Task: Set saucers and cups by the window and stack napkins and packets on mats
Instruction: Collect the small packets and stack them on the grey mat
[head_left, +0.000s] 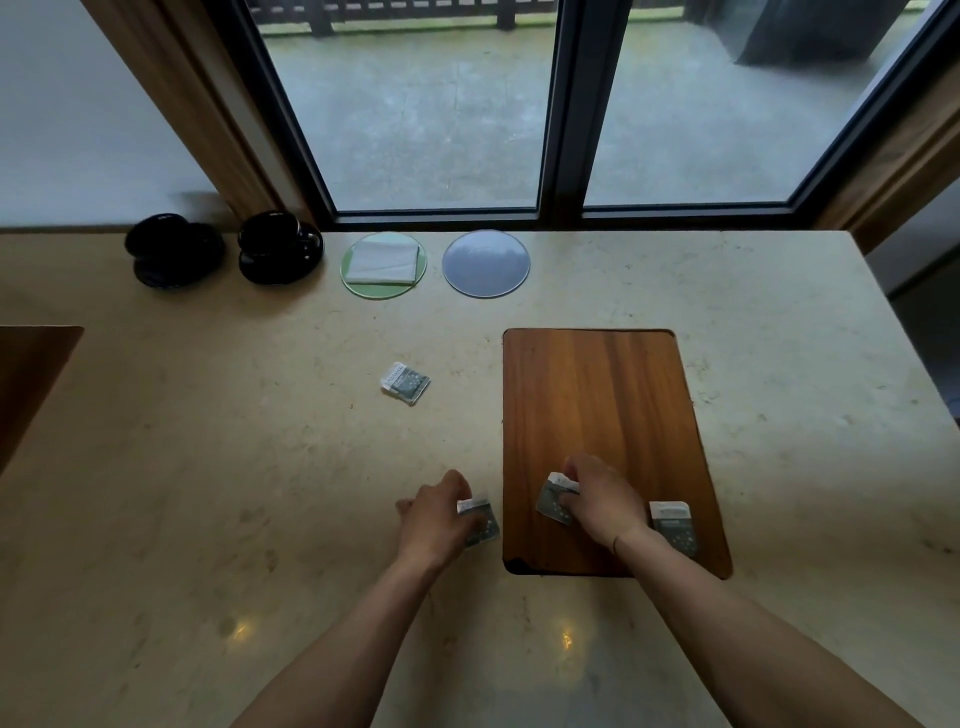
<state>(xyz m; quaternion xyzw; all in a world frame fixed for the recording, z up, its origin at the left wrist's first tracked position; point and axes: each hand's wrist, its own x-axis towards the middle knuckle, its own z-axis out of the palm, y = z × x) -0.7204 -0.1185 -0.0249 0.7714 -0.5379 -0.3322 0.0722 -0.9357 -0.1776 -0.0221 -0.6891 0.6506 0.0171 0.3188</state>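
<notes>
Packets: left hand (435, 519) pinches one (480, 522) on counter, right hand (597, 501) pinches another (555, 500) on wooden board (597, 395).

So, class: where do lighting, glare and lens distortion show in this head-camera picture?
Head view: daylight enters through the dark-framed window; two small warm glare spots sit on the polished beige stone counter; the wide-angle lens splays the window frame outward; edges look soft.

Napkin (383, 263) lies on the left mat (353, 275); board (597, 395) sits before the right mat (486, 263).
</notes>
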